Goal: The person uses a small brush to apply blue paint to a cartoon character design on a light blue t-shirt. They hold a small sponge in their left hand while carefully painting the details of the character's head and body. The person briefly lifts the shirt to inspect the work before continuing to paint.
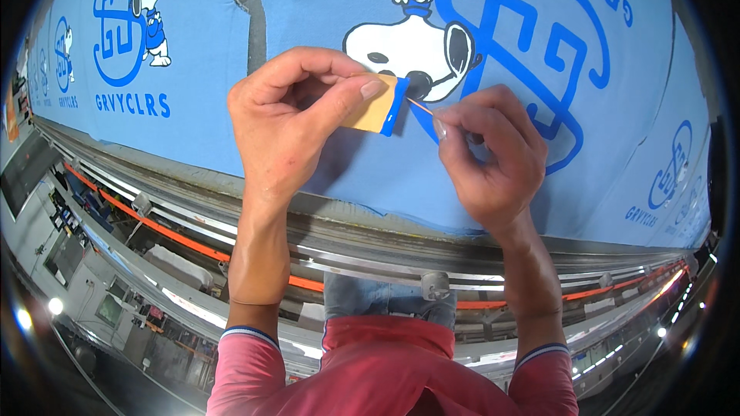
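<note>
Tan card [373, 112], blue-smeared edge, pinched by left hand [289, 119]; right hand [486, 154] pinches thin stick [421, 105] over blue fabric [324, 0].

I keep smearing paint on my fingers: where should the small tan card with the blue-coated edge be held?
Grip the small tan card with the blue-coated edge by its bare tan end, coming from the left, as the left hand does. The wet blue strip runs along the right edge, facing the right hand and its thin stick.

Light blue fabric [324, 0] with blue-and-white cartoon dog print [412, 50], tan card [374, 112] edged blue, pink shirt [385, 374]
</note>
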Motion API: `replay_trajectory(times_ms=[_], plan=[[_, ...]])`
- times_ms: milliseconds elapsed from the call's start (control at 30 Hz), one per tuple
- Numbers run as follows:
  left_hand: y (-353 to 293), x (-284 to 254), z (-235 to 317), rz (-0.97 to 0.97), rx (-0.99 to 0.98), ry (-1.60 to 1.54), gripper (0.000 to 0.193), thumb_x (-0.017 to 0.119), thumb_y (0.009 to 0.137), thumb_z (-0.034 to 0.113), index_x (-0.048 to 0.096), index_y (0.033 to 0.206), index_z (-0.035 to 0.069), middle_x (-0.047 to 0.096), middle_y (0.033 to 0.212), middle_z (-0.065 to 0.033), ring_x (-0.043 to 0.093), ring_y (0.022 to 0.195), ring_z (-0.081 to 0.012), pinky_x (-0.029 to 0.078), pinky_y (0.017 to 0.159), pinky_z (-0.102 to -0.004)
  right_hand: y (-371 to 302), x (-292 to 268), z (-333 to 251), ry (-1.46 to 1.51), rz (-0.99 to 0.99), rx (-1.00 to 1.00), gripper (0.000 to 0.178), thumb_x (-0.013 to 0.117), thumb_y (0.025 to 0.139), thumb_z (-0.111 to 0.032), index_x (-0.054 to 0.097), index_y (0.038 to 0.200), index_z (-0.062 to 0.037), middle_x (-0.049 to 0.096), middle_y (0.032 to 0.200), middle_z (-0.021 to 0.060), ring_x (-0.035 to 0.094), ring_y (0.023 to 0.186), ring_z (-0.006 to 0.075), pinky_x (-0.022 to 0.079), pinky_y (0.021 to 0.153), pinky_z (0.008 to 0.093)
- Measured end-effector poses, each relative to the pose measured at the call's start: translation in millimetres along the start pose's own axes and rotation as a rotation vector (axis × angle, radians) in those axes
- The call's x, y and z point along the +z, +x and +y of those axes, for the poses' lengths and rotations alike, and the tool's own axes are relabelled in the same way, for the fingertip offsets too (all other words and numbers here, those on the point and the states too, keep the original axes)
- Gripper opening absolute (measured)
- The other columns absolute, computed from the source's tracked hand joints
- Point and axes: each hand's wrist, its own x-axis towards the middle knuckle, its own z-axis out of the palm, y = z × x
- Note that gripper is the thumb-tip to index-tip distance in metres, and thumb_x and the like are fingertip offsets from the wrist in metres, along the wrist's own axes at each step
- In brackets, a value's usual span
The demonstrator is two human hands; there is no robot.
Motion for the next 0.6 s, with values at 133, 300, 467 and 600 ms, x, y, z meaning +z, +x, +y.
replay_trajectory(times_ms=[133, 300, 467, 600], plan=[[2.1, -1.6, 0.3, -0.006, 0.003, -0.001, 0.009, 0.07, 0.078, -0.004, 0.068, 0.086, -0.003, 0.07, 0.078, -0.0086, 0.066, 0.073, -0.0104, 0.053, 0.065, -0.0208, -0.1, 3.1, 1.2, 0.0, -0.003, 0.002, 0.018, 0.067, 0.07, 0.013, 0.064, 0.083, 0.0004, 0.06, 0.076, 0.0038, 0.052, 0.059, 0.008, 0.039, 0.049, 0.021], [4.2, -2.4, -0.7, -0.013, 0.01, 0.005, 0.009, 0.071, 0.077, -0.004, 0.068, 0.086, -0.003, 0.07, 0.078, -0.0083, 0.066, 0.073, -0.0102, 0.053, 0.065, -0.0207, -0.8, 4.1, 1.8, -0.008, -0.006, 0.012, 0.019, 0.067, 0.071, 0.013, 0.065, 0.083, 0.0, 0.061, 0.077, 0.004, 0.054, 0.06, 0.0086, 0.04, 0.049, 0.0211], [4.3, -2.1, 0.4, -0.012, 0.007, 0.019, 0.009, 0.071, 0.077, -0.004, 0.068, 0.085, -0.003, 0.07, 0.078, -0.0079, 0.066, 0.072, -0.0099, 0.052, 0.065, -0.0206, -0.3, 3.0, 1.2, -0.016, -0.003, 0.014, 0.02, 0.067, 0.07, 0.014, 0.065, 0.083, -0.0005, 0.061, 0.077, 0.0039, 0.054, 0.061, 0.0086, 0.041, 0.049, 0.0211], [4.0, -0.6, 0.4, -0.027, 0.001, -0.002, 0.01, 0.07, 0.077, -0.005, 0.068, 0.086, -0.003, 0.068, 0.078, -0.0066, 0.064, 0.071, -0.0087, 0.051, 0.064, -0.0199, 0.1, -0.4, -2.6, 0.005, 0.011, 0.083, 0.019, 0.069, 0.067, 0.008, 0.065, 0.08, -0.0049, 0.06, 0.074, 0.0046, 0.057, 0.06, 0.0148, 0.043, 0.05, 0.0268]])
